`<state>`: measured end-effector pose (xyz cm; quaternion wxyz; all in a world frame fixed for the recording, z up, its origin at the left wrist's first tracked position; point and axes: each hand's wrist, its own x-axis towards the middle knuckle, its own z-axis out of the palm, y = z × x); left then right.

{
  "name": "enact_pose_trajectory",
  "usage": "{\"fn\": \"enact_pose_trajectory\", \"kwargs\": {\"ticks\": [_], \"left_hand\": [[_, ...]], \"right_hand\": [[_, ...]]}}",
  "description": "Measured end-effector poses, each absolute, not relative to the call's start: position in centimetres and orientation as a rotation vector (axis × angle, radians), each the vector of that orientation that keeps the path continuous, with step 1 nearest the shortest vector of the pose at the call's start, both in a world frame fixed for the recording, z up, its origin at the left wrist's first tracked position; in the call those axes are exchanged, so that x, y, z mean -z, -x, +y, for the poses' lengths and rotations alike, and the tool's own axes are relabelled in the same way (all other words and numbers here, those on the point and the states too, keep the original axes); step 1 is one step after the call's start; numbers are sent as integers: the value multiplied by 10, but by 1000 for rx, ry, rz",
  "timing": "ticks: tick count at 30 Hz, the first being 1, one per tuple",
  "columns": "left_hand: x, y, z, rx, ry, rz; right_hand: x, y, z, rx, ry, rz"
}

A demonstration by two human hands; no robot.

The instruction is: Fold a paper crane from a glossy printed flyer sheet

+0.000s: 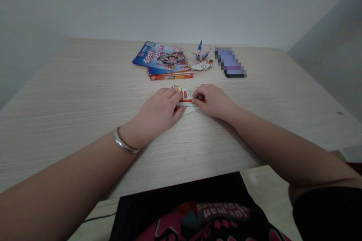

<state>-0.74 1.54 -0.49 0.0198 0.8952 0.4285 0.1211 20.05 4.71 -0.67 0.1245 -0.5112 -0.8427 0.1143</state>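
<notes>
A folded piece of printed paper (186, 98), white with red and orange print, lies on the table between my two hands. My left hand (160, 110), a silver bangle at its wrist, holds the paper's left side with thumb and fingers. At the right side, my right hand (212, 99) pinches the paper between thumb and curled fingers. Parts of the paper are hidden under the fingers. Just beyond it stand folded paper cranes (202, 64), blue and white.
A stack of blue and orange leaflets (164, 58) lies behind my left hand. To the right of the cranes is a phone (230, 62), its screen blurred. The pale wooden table (79, 79) meets a wall at the back.
</notes>
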Motion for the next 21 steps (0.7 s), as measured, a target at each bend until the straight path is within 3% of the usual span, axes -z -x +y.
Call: {"fn": "enact_pose_trajectory", "kwargs": {"ticks": [12,21], "left_hand": [[8,6,16,-396,-2883,1314],[18,12,21,-450,-2978,898]], "right_hand": [[9,-200,48,-291,1492,-2468],[14,-201,48,-238,1421,-2498]]}}
